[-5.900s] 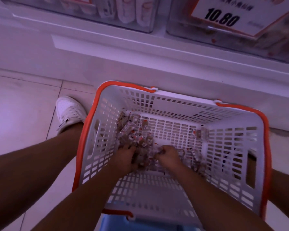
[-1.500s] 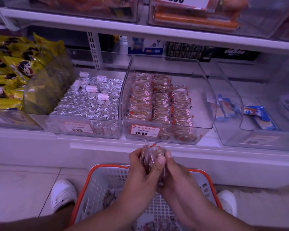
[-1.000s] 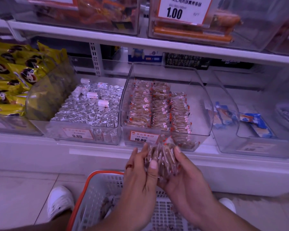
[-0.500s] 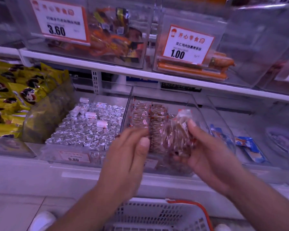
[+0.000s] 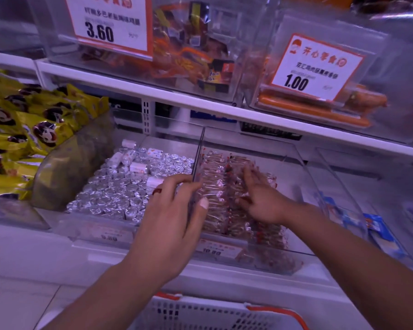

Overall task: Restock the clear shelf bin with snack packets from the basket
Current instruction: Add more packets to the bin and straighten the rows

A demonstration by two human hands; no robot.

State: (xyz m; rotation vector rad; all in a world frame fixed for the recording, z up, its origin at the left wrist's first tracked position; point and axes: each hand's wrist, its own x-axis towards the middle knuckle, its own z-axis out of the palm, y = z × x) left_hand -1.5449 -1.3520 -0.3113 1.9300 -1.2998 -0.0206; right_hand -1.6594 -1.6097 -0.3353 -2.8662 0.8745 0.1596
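The clear shelf bin (image 5: 312, 186) on the lower shelf holds rows of brown snack packets (image 5: 215, 186) with red ends. My right hand (image 5: 262, 201) is inside the bin and holds a bundle of these packets down among the rows, fingers over it and thumb at its side. With its fingers spread and holding nothing, my left hand (image 5: 174, 210) is at the bin's left wall. Its thumb is on the bin side. The white basket (image 5: 200, 313) with an orange rim shows at the bottom edge; its contents are out of view.
A bin of silver-wrapped sweets (image 5: 119, 194) stands just left, and yellow bags (image 5: 22, 139) lie further left. Blue packets (image 5: 377, 232) lie in the bin to the right. The upper shelf (image 5: 200, 108) overhangs with bins and price cards.
My right hand carried the bundle from in front of the bin down onto the rows inside. My left hand let go of the bundle and moved to the bin's left wall. The view tilted up.
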